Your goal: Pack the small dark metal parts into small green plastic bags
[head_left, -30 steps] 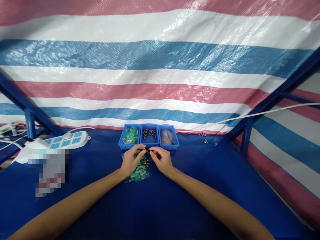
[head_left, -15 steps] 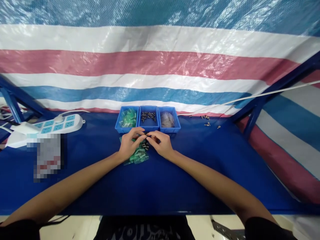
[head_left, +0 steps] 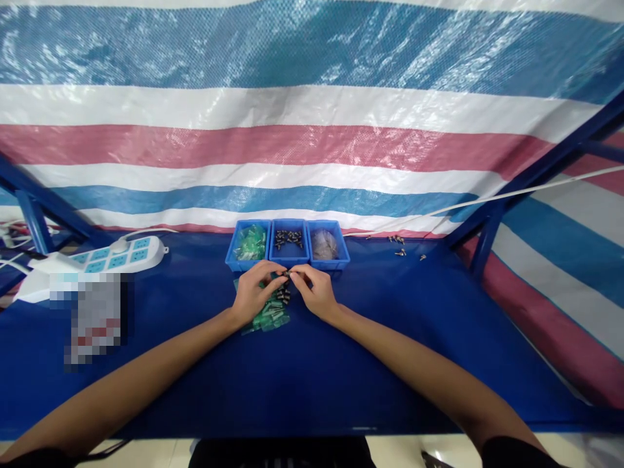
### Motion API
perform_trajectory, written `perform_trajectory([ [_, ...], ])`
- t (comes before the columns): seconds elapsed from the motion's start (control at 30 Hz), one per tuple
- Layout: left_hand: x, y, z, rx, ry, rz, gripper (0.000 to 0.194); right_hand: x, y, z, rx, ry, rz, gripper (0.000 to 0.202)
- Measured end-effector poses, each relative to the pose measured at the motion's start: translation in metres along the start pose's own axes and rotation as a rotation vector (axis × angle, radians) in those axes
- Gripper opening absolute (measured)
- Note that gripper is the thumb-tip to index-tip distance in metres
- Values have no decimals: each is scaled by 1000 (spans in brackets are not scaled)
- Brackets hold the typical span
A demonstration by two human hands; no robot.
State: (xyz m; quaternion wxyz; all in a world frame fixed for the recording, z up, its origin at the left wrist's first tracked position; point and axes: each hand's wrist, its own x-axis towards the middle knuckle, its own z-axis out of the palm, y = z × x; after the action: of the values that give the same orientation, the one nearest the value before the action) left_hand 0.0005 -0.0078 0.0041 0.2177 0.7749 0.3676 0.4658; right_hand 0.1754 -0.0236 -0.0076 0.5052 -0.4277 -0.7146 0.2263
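My left hand [head_left: 254, 290] and my right hand [head_left: 313, 290] meet fingertip to fingertip over the blue table. Both are closed in a pinch on a small dark piece [head_left: 287, 273], mostly covered by the fingers, so its kind cannot be told. Below them lies a loose pile of green translucent pieces [head_left: 269, 318], with several small dark metal-looking parts [head_left: 283, 296] at its upper right. Just beyond the hands three blue bins stand side by side: the left bin [head_left: 240, 265] holds green pieces, the middle bin [head_left: 288, 255] small dark metallic parts, the right bin [head_left: 330, 264] clear plastic pieces.
A white power strip [head_left: 151, 252] with a plug lies at the left, near a blurred-out grey item [head_left: 97, 318]. Several small metal parts [head_left: 400, 252] are scattered at the back right. Behind the blue table [head_left: 312, 383] hangs a striped tarp [head_left: 312, 146]; a white cable [head_left: 458, 203] crosses the right side.
The view has tilted up slightly, so the whole scene sits lower. Both hands stay together over the pile, still pinching, with only a small shift of the fingers.
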Motion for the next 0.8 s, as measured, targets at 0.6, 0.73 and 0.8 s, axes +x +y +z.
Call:
perform_trajectory([
  [0.6, -5, 2, -2, 29, 74, -57, 17, 1, -1, 0, -1, -20, -14, 23],
  [0.73, -3, -1, -1, 48, 86, 16, 16, 2, -2, 0, -8, -15, -27, 23],
  [0.8, -3, -1, -1, 43, 70, 2, 18, 2, -2, 0, -12, -6, -29, 23],
])
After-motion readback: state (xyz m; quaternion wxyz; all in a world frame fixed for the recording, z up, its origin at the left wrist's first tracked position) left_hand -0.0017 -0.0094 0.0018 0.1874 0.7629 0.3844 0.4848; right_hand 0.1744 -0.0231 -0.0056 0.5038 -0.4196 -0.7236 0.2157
